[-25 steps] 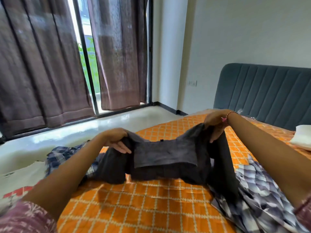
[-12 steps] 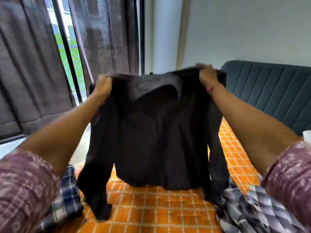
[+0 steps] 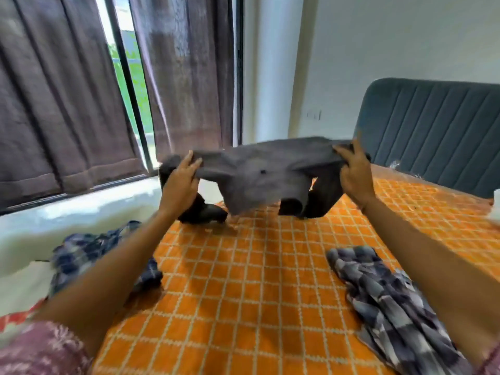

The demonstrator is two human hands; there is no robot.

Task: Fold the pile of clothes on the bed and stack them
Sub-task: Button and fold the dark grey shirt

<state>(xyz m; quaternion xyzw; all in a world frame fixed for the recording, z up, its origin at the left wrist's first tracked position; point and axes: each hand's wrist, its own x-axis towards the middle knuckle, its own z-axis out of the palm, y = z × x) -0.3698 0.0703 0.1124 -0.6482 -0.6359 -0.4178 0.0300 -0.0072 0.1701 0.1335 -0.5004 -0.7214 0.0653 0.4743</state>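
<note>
A dark grey long-sleeved shirt (image 3: 259, 174) is stretched out flat in the air over the far part of the orange checked bed (image 3: 243, 280). My left hand (image 3: 180, 182) grips its left shoulder and my right hand (image 3: 353, 174) grips its right shoulder. Both sleeves hang down and their ends touch the bedspread. A blue plaid garment (image 3: 86, 255) lies crumpled at the bed's left edge. A grey and white checked garment (image 3: 389, 301) lies loose at the right, near my right forearm.
A blue-grey padded headboard (image 3: 433, 131) stands at the far right. Brown curtains (image 3: 67, 104) and a glass door are on the left, with pale floor (image 3: 67, 217) beside the bed. A white thing (image 3: 496, 201) shows at the right edge.
The shirt was lifted from the bed and held up hanging in front of me; now both hands have swung it down and forward, so it lies nearly flat above the bed.
</note>
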